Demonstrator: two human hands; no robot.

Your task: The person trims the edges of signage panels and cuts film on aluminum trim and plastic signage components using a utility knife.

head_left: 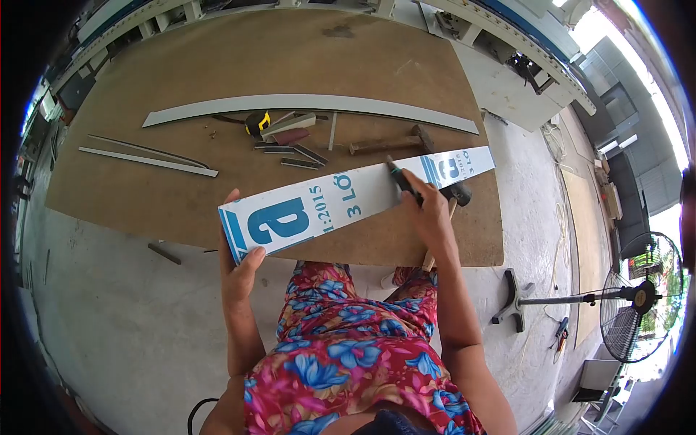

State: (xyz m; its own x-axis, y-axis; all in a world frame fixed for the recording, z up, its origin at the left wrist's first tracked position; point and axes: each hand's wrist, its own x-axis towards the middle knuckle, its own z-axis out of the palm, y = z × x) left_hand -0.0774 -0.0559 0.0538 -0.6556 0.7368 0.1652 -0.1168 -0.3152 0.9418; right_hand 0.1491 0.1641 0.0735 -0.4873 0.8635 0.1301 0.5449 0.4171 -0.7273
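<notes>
Fingers of our left hand (238,272) wrap one end of the printed strip (341,201). Our right hand (429,216) is closed round a dark-handled tool (401,179), its tip on the strip just past the knuckles. We judge that a firm left-hand grip and steady, even pressure should stop the strip sliding. A hammer (384,143) lies beyond the fingertips.

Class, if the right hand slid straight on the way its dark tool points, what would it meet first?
Probably the hammer's wooden handle, just beyond the printed strip; the right hand's dark tool aims there, depth unclear.
</notes>
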